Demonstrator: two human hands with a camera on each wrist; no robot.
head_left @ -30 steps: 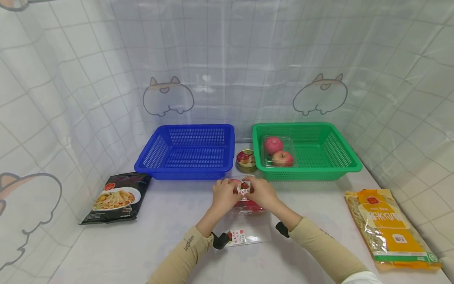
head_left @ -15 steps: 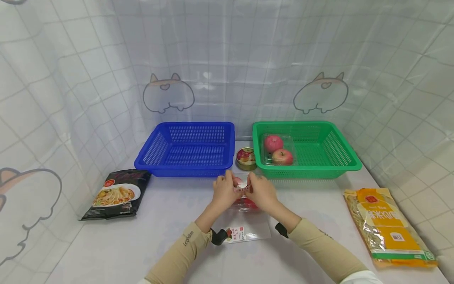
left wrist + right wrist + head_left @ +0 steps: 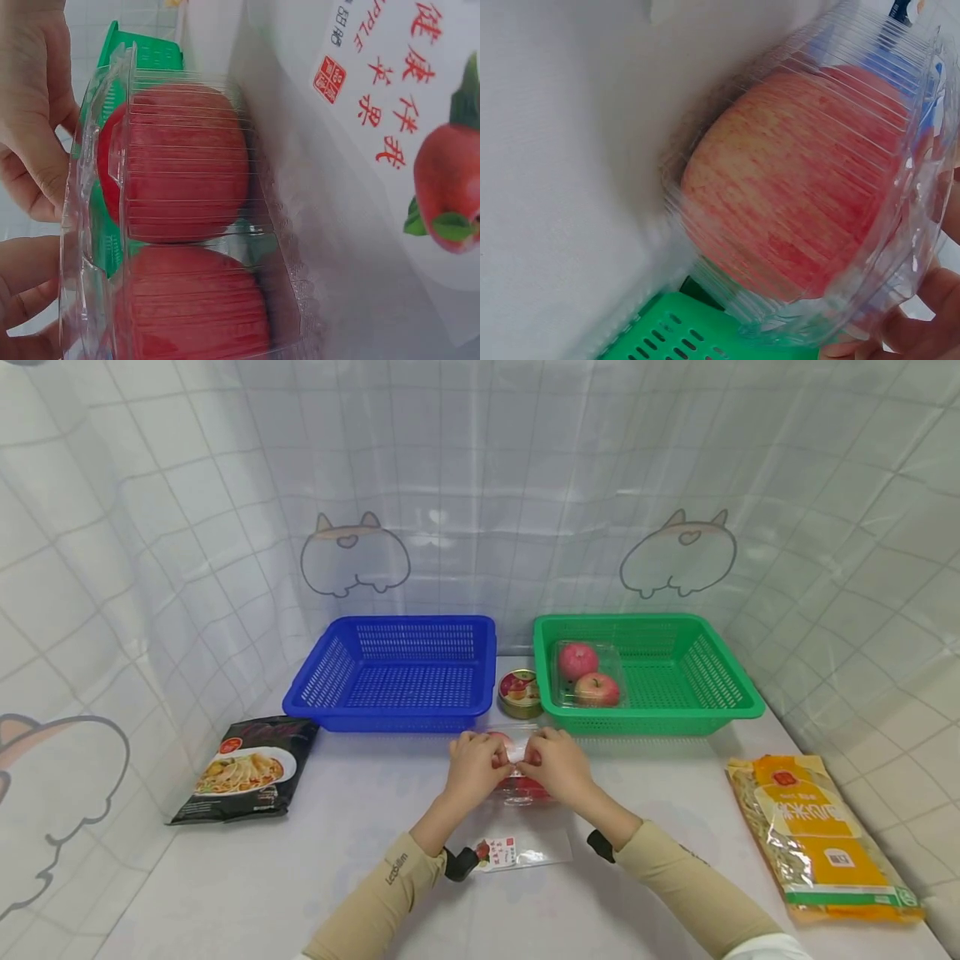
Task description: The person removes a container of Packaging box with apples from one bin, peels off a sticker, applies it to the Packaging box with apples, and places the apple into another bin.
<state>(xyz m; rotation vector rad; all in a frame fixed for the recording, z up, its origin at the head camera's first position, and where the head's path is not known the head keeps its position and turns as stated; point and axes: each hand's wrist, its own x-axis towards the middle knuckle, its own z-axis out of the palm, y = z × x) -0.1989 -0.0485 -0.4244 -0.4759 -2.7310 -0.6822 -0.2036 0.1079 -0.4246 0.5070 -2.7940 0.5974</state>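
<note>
A clear plastic clamshell box (image 3: 519,795) of red apples (image 3: 187,165) sits on the table before the baskets. My left hand (image 3: 476,764) is at the left of its lid, thumb and fingers curled on a small label (image 3: 516,750). Opposite it, my right hand (image 3: 561,767) pinches the same label from the right. The label shows white now, and the fingertips hide its ends. The right wrist view shows one large apple (image 3: 795,180) through the ribbed box wall. On the near side lies a flat, glossy sheet (image 3: 536,852) with a printed apple label.
At the back stand a blue basket (image 3: 390,724) and a green basket (image 3: 660,724) with another box of apples (image 3: 588,677) in it. A round tin (image 3: 520,693) sits between them. A black noodle packet (image 3: 243,768) lies left, a yellow packet (image 3: 821,835) right.
The label's printed face was visible between my hands a second ago; then it bent up between the fingers, and now it shows white. Box and hands stay in nearly the same place.
</note>
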